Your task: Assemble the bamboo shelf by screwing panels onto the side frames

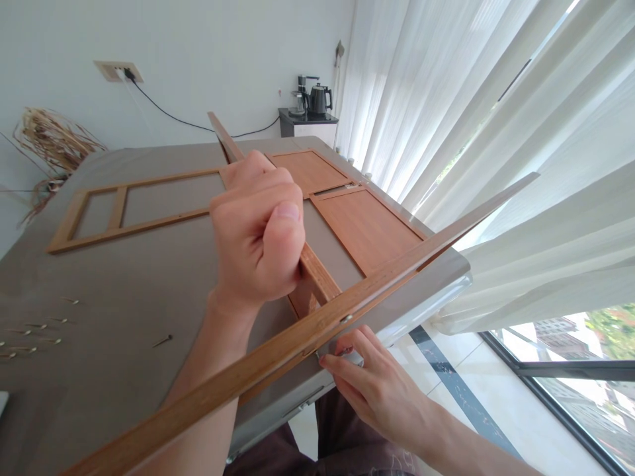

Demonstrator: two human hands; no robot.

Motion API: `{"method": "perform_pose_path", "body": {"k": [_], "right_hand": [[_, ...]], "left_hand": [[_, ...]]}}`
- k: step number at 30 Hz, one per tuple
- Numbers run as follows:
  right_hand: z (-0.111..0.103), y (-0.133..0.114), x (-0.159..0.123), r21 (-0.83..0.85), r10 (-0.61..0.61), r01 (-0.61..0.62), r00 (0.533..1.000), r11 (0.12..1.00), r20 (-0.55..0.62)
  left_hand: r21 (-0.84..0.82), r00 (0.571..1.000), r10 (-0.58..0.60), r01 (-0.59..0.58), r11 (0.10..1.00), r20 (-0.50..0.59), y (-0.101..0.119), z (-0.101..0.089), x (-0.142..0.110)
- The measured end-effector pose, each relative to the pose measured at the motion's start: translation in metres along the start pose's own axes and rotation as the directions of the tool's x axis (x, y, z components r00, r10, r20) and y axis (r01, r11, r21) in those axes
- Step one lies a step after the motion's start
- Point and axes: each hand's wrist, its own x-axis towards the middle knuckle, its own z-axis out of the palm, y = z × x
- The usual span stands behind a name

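My left hand (pixel 258 228) is a fist around the crossbar (pixel 320 274) of a wooden frame held tilted over the table. The frame's long wooden rail (pixel 278 334) runs diagonally across the foreground, from the lower left up to the right. A metal fastener (pixel 346 318) sits in the rail's outer face near the joint with the crossbar. Just below the rail is my right hand (pixel 372 373), its thumb and fingers bent together close to the rail's lower edge. A small bit of metal shows near its fingertips, too little to name.
On the cloth-covered table (pixel 119 317) lie a slim wooden frame (pixel 116 206), wooden panels (pixel 367 228), and several screws (pixel 37 326), with one lone screw (pixel 162 340). A kettle (pixel 320 99) stands on a cabinet behind. Curtains (pixel 397 99) hang along the right.
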Motion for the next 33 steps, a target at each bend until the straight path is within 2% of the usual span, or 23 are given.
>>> {"method": "perform_pose_path", "body": {"k": [3, 7, 13, 16, 27, 33], "right_hand": [[0.0, -0.001, 0.001, -0.011, -0.015, 0.015, 1.0, 1.0, 0.0], [-0.001, -0.006, 0.002, -0.065, -0.027, 0.028, 0.999, 0.997, 0.02], [0.0, -0.017, 0.003, -0.302, -0.136, 0.146, 0.989, 0.942, 0.055], [-0.001, -0.02, 0.005, -0.357, -0.155, 0.168, 0.986, 0.919, 0.065], [-0.001, -0.01, 0.003, -0.268, -0.136, 0.142, 0.99, 0.953, 0.041], [0.005, 0.004, -0.005, -0.191, -0.105, 0.096, 0.994, 0.977, -0.037]], "left_hand": [[0.025, 0.999, -0.039, 0.039, 0.999, 0.031, 0.003, 0.0, -0.001], [0.016, 0.999, -0.001, 0.001, 1.0, 0.037, 0.003, -0.001, -0.001], [-0.005, 0.996, -0.062, 0.062, 0.998, 0.069, 0.009, -0.003, 0.002], [-0.015, 0.996, -0.062, 0.063, 0.998, 0.07, 0.011, -0.003, 0.003], [0.01, 1.0, 0.005, -0.005, 1.0, 0.021, 0.005, 0.0, 0.003], [0.001, 0.999, -0.03, 0.03, 1.0, 0.032, 0.007, -0.001, 0.003]]}}
